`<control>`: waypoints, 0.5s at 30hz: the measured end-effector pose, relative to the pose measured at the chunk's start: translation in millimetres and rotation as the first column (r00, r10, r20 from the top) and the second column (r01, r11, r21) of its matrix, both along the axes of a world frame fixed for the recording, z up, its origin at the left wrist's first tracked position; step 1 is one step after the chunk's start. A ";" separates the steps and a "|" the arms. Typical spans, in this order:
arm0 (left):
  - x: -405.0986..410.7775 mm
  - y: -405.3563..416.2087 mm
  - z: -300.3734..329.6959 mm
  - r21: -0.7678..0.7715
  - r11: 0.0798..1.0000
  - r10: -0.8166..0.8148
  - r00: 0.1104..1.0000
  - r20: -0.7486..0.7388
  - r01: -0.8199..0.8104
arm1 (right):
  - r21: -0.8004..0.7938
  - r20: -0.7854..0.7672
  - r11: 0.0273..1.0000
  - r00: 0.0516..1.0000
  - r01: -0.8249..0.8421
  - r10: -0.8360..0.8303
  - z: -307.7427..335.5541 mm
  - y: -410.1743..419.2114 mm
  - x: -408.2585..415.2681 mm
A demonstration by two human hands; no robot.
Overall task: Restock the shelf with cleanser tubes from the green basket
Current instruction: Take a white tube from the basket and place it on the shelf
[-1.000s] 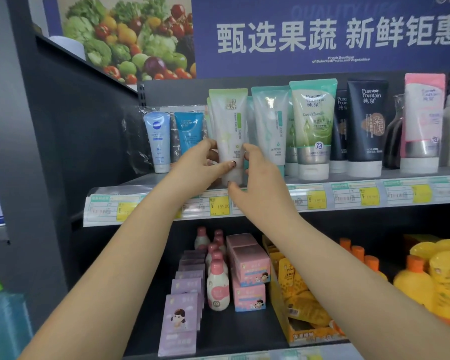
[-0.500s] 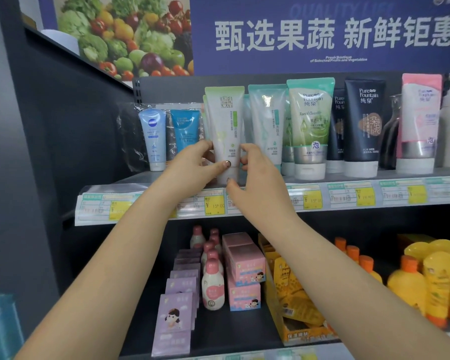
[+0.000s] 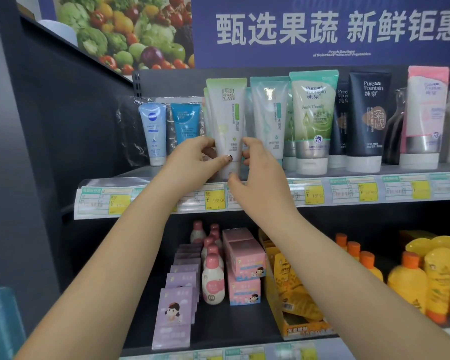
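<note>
A white cleanser tube with a pale green top (image 3: 227,113) stands upright, cap down, on the upper shelf (image 3: 390,168). My left hand (image 3: 192,165) grips its lower part from the left, thumb across the front. My right hand (image 3: 255,172) holds it from the right, fingers curled round the tube's edge. More tubes of the same kind stand directly behind it. To its right stands a teal-topped tube (image 3: 269,115). The green basket is out of view.
Further right on the upper shelf stand a green Pure Fountain tube (image 3: 313,118), a dark tube (image 3: 368,118) and a pink tube (image 3: 425,115); two small blue tubes (image 3: 153,131) stand at the left. Price labels (image 3: 215,200) line the shelf edge. Below are pink bottles, boxes and yellow bottles (image 3: 411,281).
Both hands stay on the white tube at the same spot. The view has shifted slightly; the tube itself has barely moved.
</note>
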State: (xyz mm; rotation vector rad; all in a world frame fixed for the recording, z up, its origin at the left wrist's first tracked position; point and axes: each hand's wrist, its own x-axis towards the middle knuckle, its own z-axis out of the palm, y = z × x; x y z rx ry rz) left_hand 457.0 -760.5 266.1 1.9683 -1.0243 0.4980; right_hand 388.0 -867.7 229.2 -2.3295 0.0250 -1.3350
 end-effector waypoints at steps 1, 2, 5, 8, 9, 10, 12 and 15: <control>0.5 -0.6 -0.7 -0.006 1.000 0.014 1.000 0.014 -0.014 | 0.000 0.000 1.000 1.000 -0.002 0.002 0.1 0.0 -0.2; 0.7 -1.5 -1.4 -0.012 0.999 0.031 0.999 0.034 -0.031 | -0.001 -0.002 1.000 1.000 -0.006 0.006 0.2 -0.1 -0.7; 1.1 -5.0 -5.7 -0.074 0.995 0.072 0.995 0.071 -0.067 | -0.012 -0.033 1.000 0.999 -0.027 0.027 0.8 -1.5 -3.6; -1.5 -6.0 -13.9 -0.271 0.962 0.051 0.990 0.133 -0.013 | -0.049 -0.046 0.998 0.998 -0.034 0.032 2.9 -3.0 -8.4; -2.7 -5.7 -18.1 -0.312 0.950 0.066 0.977 0.202 0.000 | -0.070 -0.040 0.997 0.999 -0.029 0.026 2.8 -3.3 -10.5; -4.2 -5.5 -23.9 -0.327 0.945 0.099 0.954 0.284 0.000 | -0.095 -0.033 0.995 0.999 -0.021 0.018 1.9 -3.2 -13.3; -9.1 -5.7 -39.5 -0.322 0.946 0.178 0.890 0.420 -0.038 | -0.161 0.001 0.987 1.000 0.004 -0.004 -5.2 -1.9 -20.3; -19.6 -8.2 -69.5 -0.281 0.957 0.215 0.837 0.503 -0.076 | -0.272 0.105 0.960 0.994 0.068 -0.041 -30.7 -4.9 -28.8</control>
